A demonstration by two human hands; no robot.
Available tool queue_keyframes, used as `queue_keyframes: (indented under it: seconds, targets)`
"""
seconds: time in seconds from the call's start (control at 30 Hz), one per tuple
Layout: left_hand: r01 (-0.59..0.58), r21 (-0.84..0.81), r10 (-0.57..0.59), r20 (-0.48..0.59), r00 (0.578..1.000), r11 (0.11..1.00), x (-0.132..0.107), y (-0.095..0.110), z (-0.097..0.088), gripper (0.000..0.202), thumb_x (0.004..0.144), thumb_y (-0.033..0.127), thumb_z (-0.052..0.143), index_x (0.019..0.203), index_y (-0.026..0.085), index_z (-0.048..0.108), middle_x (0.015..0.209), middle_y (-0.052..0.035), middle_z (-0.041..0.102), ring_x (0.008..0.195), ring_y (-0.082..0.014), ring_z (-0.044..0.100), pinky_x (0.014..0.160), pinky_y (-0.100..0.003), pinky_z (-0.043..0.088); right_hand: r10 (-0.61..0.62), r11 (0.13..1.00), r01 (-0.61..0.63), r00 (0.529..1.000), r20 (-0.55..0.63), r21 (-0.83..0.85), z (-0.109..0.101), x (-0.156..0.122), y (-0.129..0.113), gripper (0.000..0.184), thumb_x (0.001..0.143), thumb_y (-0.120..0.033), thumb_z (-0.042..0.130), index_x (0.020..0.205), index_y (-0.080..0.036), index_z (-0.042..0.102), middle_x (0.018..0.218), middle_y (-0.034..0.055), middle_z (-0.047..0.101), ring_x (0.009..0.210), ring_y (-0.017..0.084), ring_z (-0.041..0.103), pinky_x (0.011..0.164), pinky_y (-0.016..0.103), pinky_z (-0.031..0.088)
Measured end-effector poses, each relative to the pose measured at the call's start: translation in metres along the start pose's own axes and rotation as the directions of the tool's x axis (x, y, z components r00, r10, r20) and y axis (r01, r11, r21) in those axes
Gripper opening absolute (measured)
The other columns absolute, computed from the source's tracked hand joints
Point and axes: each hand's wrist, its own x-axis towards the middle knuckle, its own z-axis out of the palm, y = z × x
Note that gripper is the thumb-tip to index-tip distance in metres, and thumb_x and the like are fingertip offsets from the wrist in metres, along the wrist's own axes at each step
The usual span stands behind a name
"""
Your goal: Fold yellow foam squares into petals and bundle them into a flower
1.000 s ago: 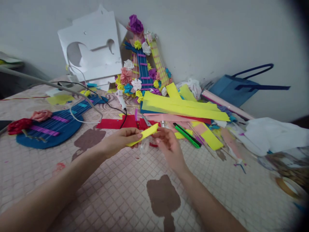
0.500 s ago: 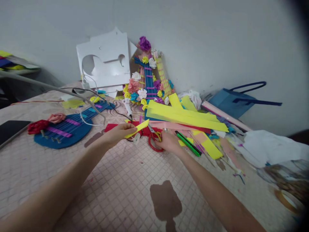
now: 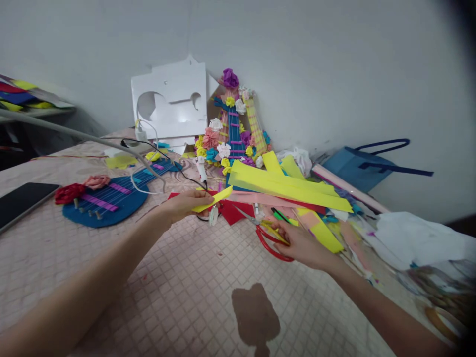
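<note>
My left hand (image 3: 184, 205) pinches a narrow yellow paper strip (image 3: 217, 198) and holds it just above the table; a small clear piece (image 3: 213, 216) hangs beneath it. My right hand (image 3: 303, 244) is closed on red-handled scissors (image 3: 268, 237), whose blades point left toward a red sheet (image 3: 230, 211). A green marker (image 3: 279, 215) lies just beyond the right hand.
Long yellow sheets (image 3: 282, 184) and pink paper pile behind the hands. A blue paper guitar (image 3: 111, 198) with flowers lies left, a black tablet (image 3: 20, 199) further left. A flowered guitar craft (image 3: 234, 129) and white cardboard (image 3: 171, 106) lean on the wall. A blue bag (image 3: 359, 166) sits right.
My right hand left the yellow strip, reached to the red scissors and drew them toward me to the right. The left hand kept the strip. The camera tilted upward.
</note>
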Motion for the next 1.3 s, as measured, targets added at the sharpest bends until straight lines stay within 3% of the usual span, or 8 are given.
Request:
queue_keyframes:
  seconds: [0.1,0.2,0.37,0.47,0.6,0.8,1.1,1.3]
  targets:
    - [0.006,0.010,-0.007,0.028,1.000,1.000,0.000,0.005,0.001,0.025,0.073,0.040,0.065,0.075,0.015,0.062,0.068,-0.0012,0.060,0.060,-0.0109,0.054,0.061,-0.023,0.044,-0.018,0.991,0.018,1.000,-0.001,-0.132,-0.005,-0.008,-0.001,0.035,0.070,-0.015,0.051,0.104,-0.021,0.057,0.090,0.0047,0.068,0.075,0.020,0.062,0.060,0.028,0.042]
    - [0.045,0.035,-0.047,0.054,0.997,0.998,-0.001,0.008,0.002,0.025,0.071,0.039,0.068,0.077,0.015,0.063,0.073,-0.0018,0.063,0.064,-0.0120,0.057,0.064,-0.024,0.046,-0.104,0.978,0.100,0.995,-0.009,-0.183,-0.010,-0.010,-0.008,0.041,0.071,-0.012,0.050,0.110,-0.021,0.055,0.103,0.0064,0.067,0.087,0.022,0.063,0.069,0.030,0.045]
    - [0.104,0.113,-0.116,0.106,0.988,0.988,0.003,0.007,-0.001,0.029,0.069,0.041,0.070,0.080,0.016,0.063,0.072,-0.0010,0.064,0.064,-0.0129,0.061,0.064,-0.024,0.046,-0.163,0.929,0.124,0.983,-0.085,-0.349,-0.015,-0.016,-0.024,0.051,0.076,-0.043,0.057,0.121,-0.022,0.051,0.091,0.0072,0.069,0.077,0.026,0.065,0.067,0.035,0.046]
    - [0.099,0.127,-0.119,0.161,0.980,0.987,0.007,0.005,-0.004,0.030,0.070,0.043,0.070,0.080,0.016,0.062,0.071,-0.0010,0.065,0.064,-0.0126,0.062,0.062,-0.023,0.045,-0.184,0.901,0.129,0.978,-0.095,-0.415,-0.016,-0.019,-0.030,0.056,0.076,-0.051,0.055,0.123,-0.020,0.049,0.082,0.0078,0.070,0.070,0.026,0.064,0.064,0.035,0.044]
    - [0.082,0.114,-0.103,0.193,0.976,0.990,0.012,0.003,-0.004,0.031,0.070,0.044,0.070,0.081,0.016,0.060,0.073,-0.0020,0.065,0.064,-0.0122,0.062,0.061,-0.022,0.045,-0.186,0.881,0.121,0.978,-0.099,-0.458,-0.019,-0.020,-0.033,0.057,0.081,-0.054,0.048,0.125,-0.018,0.048,0.075,0.0066,0.069,0.066,0.024,0.063,0.060,0.034,0.042]
    - [0.062,0.081,-0.075,0.168,0.983,0.995,0.014,0.003,0.000,0.033,0.069,0.044,0.071,0.079,0.015,0.059,0.069,-0.0009,0.063,0.059,-0.0100,0.059,0.058,-0.022,0.043,-0.183,0.873,0.110,0.977,-0.110,-0.475,-0.020,-0.015,-0.038,0.047,0.080,-0.055,0.050,0.115,-0.023,0.055,0.085,0.0072,0.071,0.075,0.028,0.065,0.059,0.034,0.041]
    - [0.071,0.105,-0.091,0.211,0.973,0.992,0.017,-0.004,0.003,0.032,0.069,0.042,0.072,0.081,0.015,0.061,0.069,0.0013,0.062,0.062,-0.0099,0.061,0.063,-0.021,0.046,-0.175,0.855,0.107,0.980,-0.089,-0.508,-0.017,-0.008,-0.044,0.046,0.080,-0.056,0.050,0.107,-0.019,0.059,0.076,0.0086,0.069,0.063,0.025,0.063,0.051,0.030,0.037]
    - [0.069,0.119,-0.096,0.240,0.966,0.991,0.021,-0.012,0.005,0.032,0.072,0.042,0.070,0.082,0.014,0.060,0.067,-0.0008,0.065,0.061,-0.0106,0.062,0.060,-0.021,0.045,-0.175,0.837,0.126,0.984,-0.042,-0.532,-0.019,-0.007,-0.051,0.042,0.082,-0.054,0.048,0.102,-0.019,0.060,0.088,0.0092,0.069,0.072,0.025,0.066,0.053,0.030,0.040]
